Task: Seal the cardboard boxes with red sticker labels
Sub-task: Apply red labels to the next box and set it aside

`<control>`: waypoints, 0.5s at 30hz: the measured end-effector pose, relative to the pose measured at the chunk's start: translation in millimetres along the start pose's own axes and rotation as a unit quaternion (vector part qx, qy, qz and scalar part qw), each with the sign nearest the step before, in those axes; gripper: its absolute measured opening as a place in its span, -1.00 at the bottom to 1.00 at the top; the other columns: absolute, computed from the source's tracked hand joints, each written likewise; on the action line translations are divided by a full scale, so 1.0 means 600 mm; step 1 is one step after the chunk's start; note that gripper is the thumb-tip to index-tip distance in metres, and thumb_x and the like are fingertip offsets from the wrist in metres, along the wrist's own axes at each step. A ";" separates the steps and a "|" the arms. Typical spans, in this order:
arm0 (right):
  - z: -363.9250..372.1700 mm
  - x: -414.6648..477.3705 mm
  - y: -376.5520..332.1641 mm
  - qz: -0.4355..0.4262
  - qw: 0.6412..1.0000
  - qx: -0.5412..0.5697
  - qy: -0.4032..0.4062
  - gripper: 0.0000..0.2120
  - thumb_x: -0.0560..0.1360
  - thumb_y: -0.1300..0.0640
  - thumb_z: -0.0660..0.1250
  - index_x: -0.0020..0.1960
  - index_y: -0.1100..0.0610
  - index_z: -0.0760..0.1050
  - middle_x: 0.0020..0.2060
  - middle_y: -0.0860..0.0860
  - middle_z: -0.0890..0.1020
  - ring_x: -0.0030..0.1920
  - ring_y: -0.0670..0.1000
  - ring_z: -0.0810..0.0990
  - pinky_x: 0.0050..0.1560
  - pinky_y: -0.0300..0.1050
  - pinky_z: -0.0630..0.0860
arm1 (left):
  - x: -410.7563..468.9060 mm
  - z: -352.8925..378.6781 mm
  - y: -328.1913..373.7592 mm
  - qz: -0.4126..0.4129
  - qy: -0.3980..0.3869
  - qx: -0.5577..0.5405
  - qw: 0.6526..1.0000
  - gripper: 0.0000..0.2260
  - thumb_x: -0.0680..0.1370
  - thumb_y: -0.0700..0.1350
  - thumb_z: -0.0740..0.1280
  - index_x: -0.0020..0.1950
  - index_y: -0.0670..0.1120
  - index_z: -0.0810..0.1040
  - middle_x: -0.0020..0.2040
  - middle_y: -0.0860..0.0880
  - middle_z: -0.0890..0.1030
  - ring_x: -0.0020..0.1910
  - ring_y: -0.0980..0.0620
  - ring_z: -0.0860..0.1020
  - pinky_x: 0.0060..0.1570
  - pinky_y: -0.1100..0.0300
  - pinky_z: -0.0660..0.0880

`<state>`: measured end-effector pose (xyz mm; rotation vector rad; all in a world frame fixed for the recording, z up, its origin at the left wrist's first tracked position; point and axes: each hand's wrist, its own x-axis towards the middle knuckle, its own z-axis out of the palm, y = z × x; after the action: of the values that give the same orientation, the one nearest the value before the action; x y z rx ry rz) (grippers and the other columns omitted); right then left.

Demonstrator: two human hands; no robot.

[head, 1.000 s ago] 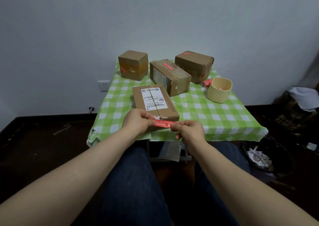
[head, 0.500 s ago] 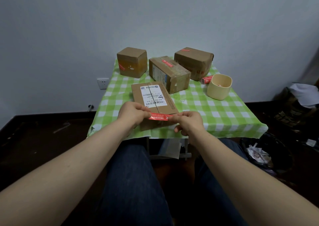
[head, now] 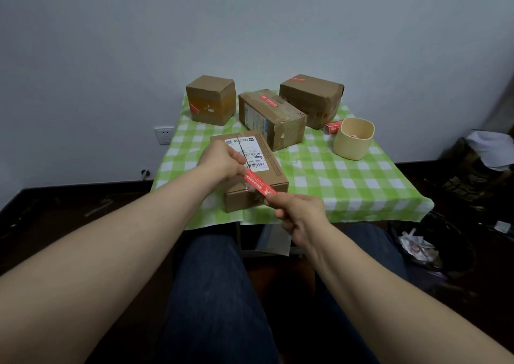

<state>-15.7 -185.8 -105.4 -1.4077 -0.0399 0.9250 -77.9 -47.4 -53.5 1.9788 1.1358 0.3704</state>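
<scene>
My left hand (head: 219,160) and right hand (head: 294,210) each pinch an end of the red sticker (head: 258,184), stretched over the near box (head: 274,169). Three boxes behind (head: 271,119) already carry theirs; I'd say this is the last.

The white shipping label (head: 247,152) on top of the flat brown cardboard box (head: 278,174) carries the only legible number, which seems to read "502-602". A barcode sits at 6 o'clock from the number, and a round blue logo at the label's 12 o'clock end. The red paper sticker strip (head: 258,183), at 6 o'clock from the label, bears a row of white characters too small to read. At 1 o'clock, the long taped brown cardboard box (head: 289,133) has a white-and-blue side label (head: 256,119) whose print is blurred.
</scene>
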 end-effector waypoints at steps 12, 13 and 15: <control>0.045 -0.006 0.036 0.072 0.985 0.151 0.049 -0.90 0.40 0.28 0.44 -0.23 0.27 0.53 -0.55 0.03 0.60 -0.72 -0.16 0.34 -0.71 -0.41 0.08 | 0.034 0.022 -0.007 0.084 0.004 0.078 0.993 -0.82 0.38 -0.26 0.50 -0.05 -0.12 0.67 -0.07 -0.10 0.67 -0.08 -0.02 0.63 0.00 0.21 0.50; 0.047 -0.007 0.037 0.074 0.984 0.153 0.051 -0.90 0.41 0.28 0.43 -0.22 0.28 0.54 -0.55 0.02 0.60 -0.72 -0.16 0.35 -0.71 -0.41 0.08 | 0.035 0.022 -0.006 0.089 0.004 0.081 0.993 -0.82 0.37 -0.26 0.51 -0.05 -0.12 0.67 -0.08 -0.09 0.67 -0.09 -0.01 0.63 -0.01 0.21 0.50; 0.048 -0.007 0.038 0.079 0.984 0.152 0.054 -0.91 0.41 0.28 0.43 -0.19 0.30 0.55 -0.56 0.02 0.60 -0.71 -0.16 0.35 -0.71 -0.40 0.09 | 0.036 0.021 -0.004 0.097 0.004 0.087 0.991 -0.80 0.35 -0.25 0.53 -0.04 -0.12 0.68 -0.09 -0.09 0.67 -0.07 -0.01 0.63 0.06 0.17 0.51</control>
<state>-45.8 -167.2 -115.9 -1.1850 0.2889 0.9392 -60.0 -35.4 -66.0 2.2513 1.0117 0.3929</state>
